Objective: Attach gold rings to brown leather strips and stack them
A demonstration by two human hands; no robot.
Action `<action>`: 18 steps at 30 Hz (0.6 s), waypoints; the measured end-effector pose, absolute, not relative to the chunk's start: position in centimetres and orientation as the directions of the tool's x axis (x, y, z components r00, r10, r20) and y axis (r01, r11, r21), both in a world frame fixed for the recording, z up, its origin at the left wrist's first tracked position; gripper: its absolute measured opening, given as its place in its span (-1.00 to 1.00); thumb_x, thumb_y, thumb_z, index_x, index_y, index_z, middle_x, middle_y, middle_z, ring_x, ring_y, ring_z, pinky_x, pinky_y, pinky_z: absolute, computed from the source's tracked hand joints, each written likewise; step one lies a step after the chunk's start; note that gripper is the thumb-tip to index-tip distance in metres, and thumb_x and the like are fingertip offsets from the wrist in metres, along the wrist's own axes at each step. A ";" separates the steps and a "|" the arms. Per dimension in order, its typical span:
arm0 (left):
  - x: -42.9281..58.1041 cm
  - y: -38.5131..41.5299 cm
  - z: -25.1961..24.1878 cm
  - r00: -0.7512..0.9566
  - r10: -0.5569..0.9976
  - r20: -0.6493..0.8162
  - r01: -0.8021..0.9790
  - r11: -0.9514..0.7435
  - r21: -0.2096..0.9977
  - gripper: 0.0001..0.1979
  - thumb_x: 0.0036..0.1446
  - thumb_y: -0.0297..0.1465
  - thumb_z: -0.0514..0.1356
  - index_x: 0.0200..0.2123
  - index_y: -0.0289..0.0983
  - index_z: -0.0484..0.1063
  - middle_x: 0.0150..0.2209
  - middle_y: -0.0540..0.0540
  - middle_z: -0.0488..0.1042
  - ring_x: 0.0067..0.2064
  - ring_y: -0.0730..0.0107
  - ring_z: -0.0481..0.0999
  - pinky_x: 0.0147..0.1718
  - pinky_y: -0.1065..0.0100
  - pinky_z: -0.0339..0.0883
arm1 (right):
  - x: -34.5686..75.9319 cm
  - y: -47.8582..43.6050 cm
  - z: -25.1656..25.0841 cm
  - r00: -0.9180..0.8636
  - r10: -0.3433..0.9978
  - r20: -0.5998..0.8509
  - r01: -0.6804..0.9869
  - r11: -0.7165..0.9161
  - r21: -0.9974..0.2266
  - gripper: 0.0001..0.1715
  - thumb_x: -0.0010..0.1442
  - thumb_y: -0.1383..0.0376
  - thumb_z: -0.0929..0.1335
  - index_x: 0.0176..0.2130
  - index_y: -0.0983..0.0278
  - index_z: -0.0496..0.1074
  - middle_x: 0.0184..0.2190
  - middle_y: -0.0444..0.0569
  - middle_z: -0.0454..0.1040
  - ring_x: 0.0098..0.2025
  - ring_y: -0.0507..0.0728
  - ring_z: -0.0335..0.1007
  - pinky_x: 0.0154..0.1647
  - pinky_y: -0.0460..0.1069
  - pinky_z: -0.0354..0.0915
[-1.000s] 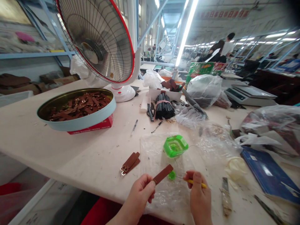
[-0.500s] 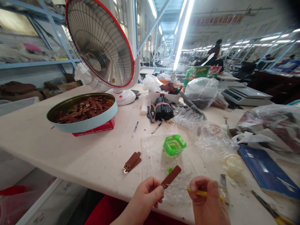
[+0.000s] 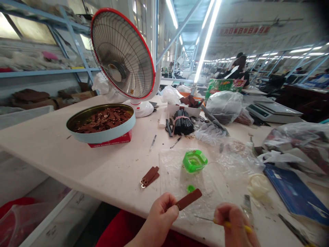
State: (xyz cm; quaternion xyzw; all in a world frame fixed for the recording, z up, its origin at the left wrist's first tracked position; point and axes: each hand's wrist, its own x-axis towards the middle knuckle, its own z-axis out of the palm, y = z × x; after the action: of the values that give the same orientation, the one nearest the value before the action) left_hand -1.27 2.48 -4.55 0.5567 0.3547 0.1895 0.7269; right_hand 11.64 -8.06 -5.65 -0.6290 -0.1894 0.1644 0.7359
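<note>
The left hand [image 3: 160, 214] is curled shut and pinches one end of a brown leather strip [image 3: 189, 199]. The strip sticks out to the right and up, just above the near edge of the desk [image 3: 51, 154]. The right hand [image 3: 232, 224] is closed around a thin tool with a yellow handle [image 3: 235, 225]. Its thin metal tip points left toward the strip, and the tip and the strip are a little apart. This hand looks blurry.

Under both hands lies a clear plastic sheet [image 3: 172, 171]. On the sheet sits a green plastic dish [image 3: 194, 160], and a small green cap [image 3: 190, 188] lies close to the strip. To the left of the sheet lie two more brown strips with metal rings [image 3: 149, 176], one on top of the other.

Farther back on the left is a round tin [image 3: 102, 135] full of brown strips, resting on a red box [image 3: 113, 140]. Behind it stands a round heater with a red rim [image 3: 123, 55]. A bundle of black sticks [image 3: 183, 121] lies in the middle of the desk. A blue book [image 3: 295, 195] is on the right, near some plastic bags [image 3: 224, 104]. A scale [image 3: 272, 111] sits far back on the right
</note>
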 end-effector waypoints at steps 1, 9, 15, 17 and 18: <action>-1.3 2.4 -4.5 0.683 0.667 -0.297 0.124 0.295 0.948 -0.92 -0.12 -0.41 0.02 -0.57 -0.26 0.14 -0.62 0.13 0.08 -0.53 0.55 0.02 -0.53 0.44 -0.06 | 10.9 -7.9 -5.8 0.849 0.528 0.032 0.001 0.059 -0.998 -0.55 0.08 -0.09 0.30 -0.44 0.23 0.42 -0.63 -0.16 0.33 -0.55 0.06 0.20 -0.53 -0.08 0.14; -2.0 2.8 -5.4 0.733 0.620 -0.280 0.214 0.181 0.960 -0.89 -0.05 -0.38 0.07 -0.53 -0.30 0.22 -0.60 0.10 0.15 -0.52 0.54 0.08 -0.55 0.45 -0.05 | 8.2 -5.6 -6.6 0.625 0.775 -0.094 -0.028 -0.098 -0.995 -0.59 0.04 -0.02 0.32 -0.55 0.26 0.34 -0.71 -0.24 0.14 -0.63 0.02 0.03 -0.61 -0.08 -0.02; -2.6 3.2 -6.4 0.677 0.702 -0.221 0.285 0.026 0.958 -0.95 -0.07 -0.48 0.03 -0.54 -0.27 0.19 -0.57 0.09 0.20 -0.50 0.52 0.17 -0.53 0.47 0.06 | 7.3 -3.9 -7.3 0.600 0.794 -0.101 0.005 -0.130 -0.992 -0.78 -0.11 0.16 0.38 -0.56 0.28 0.44 -0.65 -0.12 0.39 -0.55 0.10 0.25 -0.53 -0.06 0.13; -3.1 4.6 -6.5 0.664 0.721 -0.199 0.377 -0.093 0.921 -0.95 -0.06 -0.47 0.02 -0.53 -0.27 0.21 -0.57 0.08 0.23 -0.50 0.51 0.22 -0.53 0.49 0.09 | 7.3 -3.1 -8.2 0.593 0.801 -0.079 0.018 -0.111 -0.994 -0.77 -0.11 0.14 0.38 -0.55 0.27 0.44 -0.66 -0.14 0.36 -0.56 0.09 0.25 -0.54 -0.06 0.14; -3.4 5.7 -6.5 0.647 0.740 -0.183 0.433 -0.159 0.887 -0.95 -0.04 -0.46 0.02 -0.51 -0.27 0.24 -0.56 0.07 0.27 -0.49 0.50 0.25 -0.52 0.49 0.11 | 7.5 -2.8 -8.7 0.594 0.802 -0.063 0.014 -0.089 -0.996 -0.76 -0.10 0.13 0.39 -0.51 0.27 0.44 -0.67 -0.16 0.33 -0.58 0.07 0.23 -0.56 -0.06 0.13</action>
State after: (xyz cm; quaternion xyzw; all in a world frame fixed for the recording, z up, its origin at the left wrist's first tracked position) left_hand -3.39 5.72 -6.52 0.7468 0.3927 0.1487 0.5158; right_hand 7.46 -2.78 -8.69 -0.6609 -0.3085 0.3282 0.6003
